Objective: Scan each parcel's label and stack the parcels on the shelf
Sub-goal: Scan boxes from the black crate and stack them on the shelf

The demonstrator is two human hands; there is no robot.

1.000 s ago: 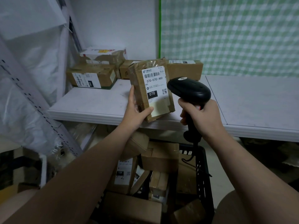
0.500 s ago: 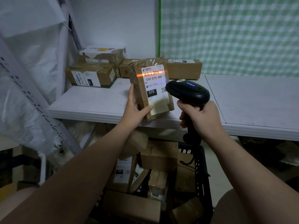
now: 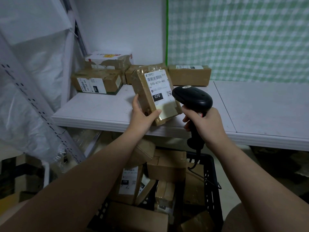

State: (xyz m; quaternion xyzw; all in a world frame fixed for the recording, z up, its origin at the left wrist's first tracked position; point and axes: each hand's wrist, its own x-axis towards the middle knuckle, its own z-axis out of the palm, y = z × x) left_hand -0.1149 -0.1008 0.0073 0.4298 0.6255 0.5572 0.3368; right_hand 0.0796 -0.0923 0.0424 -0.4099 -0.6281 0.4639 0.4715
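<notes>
A: Step?
B: Scanning. Gripping parcel in left hand, upright above shelf front; clutching barcode scanner in right hand, pointed at label.
A: Next?
B: Likely set parcel on shelf by stacked boxes.

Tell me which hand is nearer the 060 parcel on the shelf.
Left. The left hand, holding the 070 parcel, is just right of the 060 parcel; the right hand, gripping the scanner, is farther right.

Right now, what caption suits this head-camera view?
A person's left hand holds a labelled parcel by the white shelf while the right hand holds a black scanner beside it.
</notes>
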